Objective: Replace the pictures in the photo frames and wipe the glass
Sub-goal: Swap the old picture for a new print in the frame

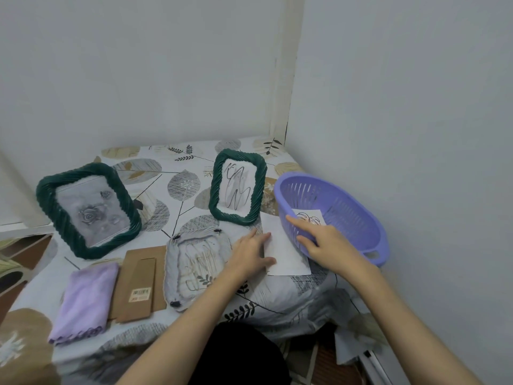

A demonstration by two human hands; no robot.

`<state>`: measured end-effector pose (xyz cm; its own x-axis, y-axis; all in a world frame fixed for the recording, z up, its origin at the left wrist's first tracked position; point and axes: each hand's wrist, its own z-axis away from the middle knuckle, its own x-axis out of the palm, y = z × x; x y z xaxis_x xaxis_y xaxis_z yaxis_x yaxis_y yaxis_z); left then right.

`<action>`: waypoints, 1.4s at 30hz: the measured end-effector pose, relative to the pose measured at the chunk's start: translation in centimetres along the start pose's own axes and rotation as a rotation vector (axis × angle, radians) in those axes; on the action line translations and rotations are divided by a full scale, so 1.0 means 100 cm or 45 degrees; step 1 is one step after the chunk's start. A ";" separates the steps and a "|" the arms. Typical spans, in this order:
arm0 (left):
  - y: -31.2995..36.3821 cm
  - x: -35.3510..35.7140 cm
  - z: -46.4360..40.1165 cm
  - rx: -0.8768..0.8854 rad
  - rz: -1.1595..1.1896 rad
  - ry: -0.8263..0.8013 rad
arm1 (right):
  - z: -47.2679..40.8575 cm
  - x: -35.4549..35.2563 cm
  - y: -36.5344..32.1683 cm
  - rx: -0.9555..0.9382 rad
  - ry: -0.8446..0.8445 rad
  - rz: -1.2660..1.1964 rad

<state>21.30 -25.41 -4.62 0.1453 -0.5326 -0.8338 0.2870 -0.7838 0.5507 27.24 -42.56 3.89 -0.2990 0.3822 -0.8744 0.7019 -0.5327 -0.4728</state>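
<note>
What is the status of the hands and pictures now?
Left hand flat on loose sheet. Right hand fingers over basket rim by picture. Nothing blocking.

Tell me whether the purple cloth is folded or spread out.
Folded. The purple cloth lies as a thick, narrow stack with layered edges at its near end, beside the brown backing board.

I see a white bedsheet printed with grey, tan and black leaves. On it stand two dark green twisted-rope frames; left of them, nearer me, lies a folded lilac cloth, and right sits a lavender slotted plastic basket.
</note>
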 end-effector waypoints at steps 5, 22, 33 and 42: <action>0.002 0.007 0.000 0.056 -0.188 -0.070 | -0.002 0.009 0.003 -0.001 -0.002 0.031; 0.035 -0.028 0.000 0.052 0.718 0.484 | -0.019 -0.012 0.024 0.398 0.207 -0.339; 0.038 -0.023 0.000 0.051 0.259 0.140 | -0.051 -0.003 0.047 0.975 -0.373 0.143; 0.039 -0.025 0.001 0.028 0.241 0.117 | -0.048 -0.005 0.062 0.902 0.119 0.079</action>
<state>21.96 -27.18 -0.39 0.2808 -0.6407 -0.7146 0.2260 -0.6795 0.6980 34.85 -42.40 1.92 -0.1935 0.3817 -0.9038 0.1175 -0.9056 -0.4076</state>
